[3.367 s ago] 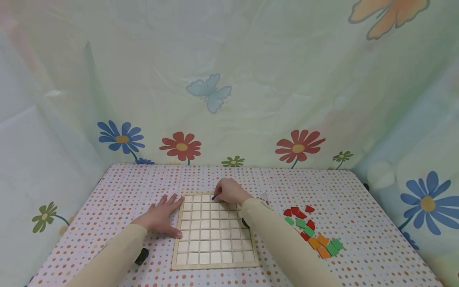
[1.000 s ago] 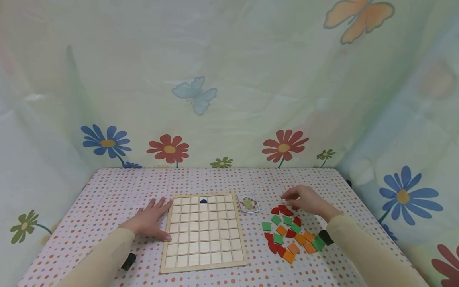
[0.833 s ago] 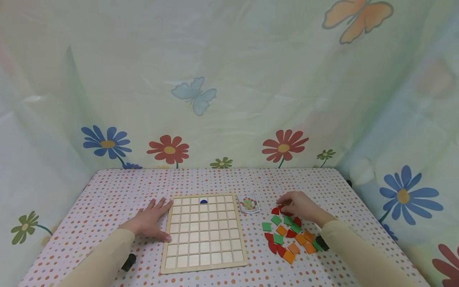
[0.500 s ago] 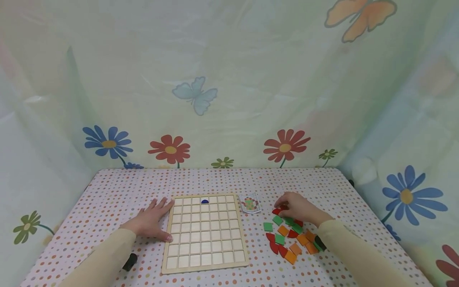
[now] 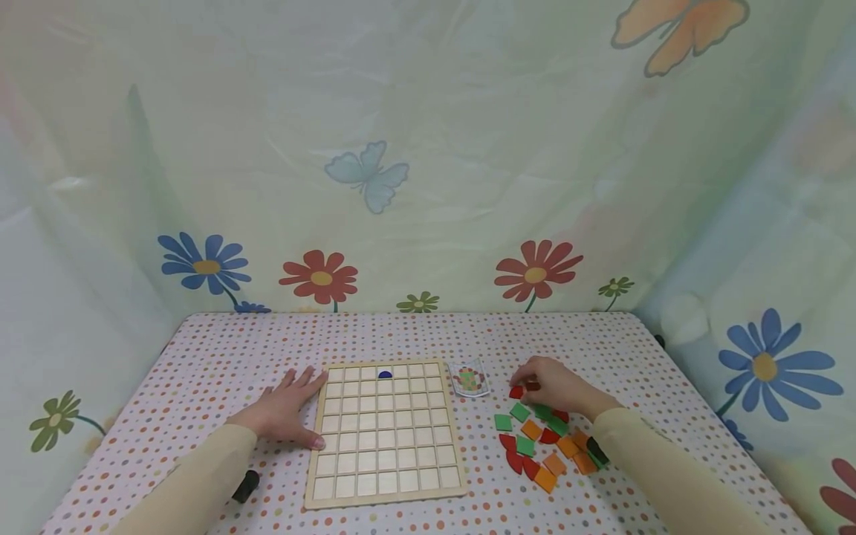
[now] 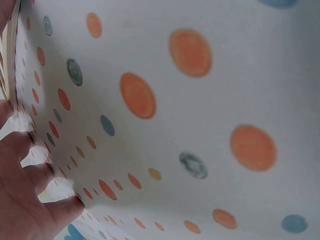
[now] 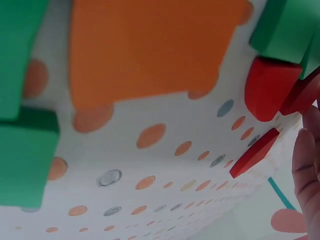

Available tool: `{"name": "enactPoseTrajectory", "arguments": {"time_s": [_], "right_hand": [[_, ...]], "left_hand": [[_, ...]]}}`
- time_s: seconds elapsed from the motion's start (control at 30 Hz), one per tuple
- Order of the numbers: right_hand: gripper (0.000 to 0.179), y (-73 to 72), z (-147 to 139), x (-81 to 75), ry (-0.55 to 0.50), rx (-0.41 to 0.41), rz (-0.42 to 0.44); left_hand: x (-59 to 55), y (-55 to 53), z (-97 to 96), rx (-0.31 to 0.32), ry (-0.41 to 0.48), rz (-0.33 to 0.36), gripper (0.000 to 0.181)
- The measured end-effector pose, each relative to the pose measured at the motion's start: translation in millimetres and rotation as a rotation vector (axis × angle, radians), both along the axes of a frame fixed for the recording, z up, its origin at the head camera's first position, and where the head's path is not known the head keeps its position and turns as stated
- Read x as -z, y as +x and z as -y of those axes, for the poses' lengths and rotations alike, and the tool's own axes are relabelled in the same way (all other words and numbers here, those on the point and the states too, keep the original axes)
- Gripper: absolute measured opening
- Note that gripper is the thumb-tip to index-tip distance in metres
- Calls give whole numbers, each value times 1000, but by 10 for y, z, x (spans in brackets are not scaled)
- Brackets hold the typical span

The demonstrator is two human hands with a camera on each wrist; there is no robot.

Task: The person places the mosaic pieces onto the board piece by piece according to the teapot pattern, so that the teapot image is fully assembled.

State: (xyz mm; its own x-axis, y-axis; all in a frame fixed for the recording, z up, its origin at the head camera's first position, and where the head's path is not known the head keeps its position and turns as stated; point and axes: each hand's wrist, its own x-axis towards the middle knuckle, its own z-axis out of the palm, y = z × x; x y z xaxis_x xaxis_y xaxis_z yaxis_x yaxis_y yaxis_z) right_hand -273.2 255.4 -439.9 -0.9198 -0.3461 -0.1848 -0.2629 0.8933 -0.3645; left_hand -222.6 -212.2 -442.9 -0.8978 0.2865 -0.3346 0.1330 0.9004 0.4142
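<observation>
My left hand point(image 5: 284, 412) lies with fingers spread at the left edge of a wooden grid board point(image 5: 386, 497), its fingertips and thumb touching the frame. In the left wrist view the left fingers point(image 6: 22, 175) rest on the dotted cloth. A blue half-round piece point(image 5: 385, 374) sits in a cell of the board's far row. My right hand point(image 5: 558, 388) is at the far side of the loose tiles and pinches a red rounded tile point(image 7: 302, 95) between curled fingers. Another red tile point(image 5: 516, 391) lies just left of its fingertips. The hand covers part of the pile.
Green tiles point(image 5: 503, 422), orange tiles point(image 5: 545, 478) and red tiles point(image 5: 513, 462) lie scattered right of the board. A small picture card point(image 5: 469, 379) in a clear sleeve lies between board and pile. A printed curtain point(image 5: 421, 223) hangs behind the dotted table point(image 5: 234, 342).
My right hand has left the board, where the blue piece now sits, and moved right to the tiles, lowering onto the red ones. The left hand stays at the board's edge.
</observation>
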Motion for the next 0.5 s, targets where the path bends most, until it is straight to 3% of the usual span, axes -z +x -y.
{"name": "enactPoseTrajectory", "arguments": {"time_s": [0.33, 0.5], "right_hand": [[14, -6, 8, 7, 9, 11, 4], [13, -12, 71, -113, -4, 19, -33]], "left_hand": [[4, 12, -9, -7, 0, -7, 117], [-1, 14, -5, -16, 0, -6, 117]]}}
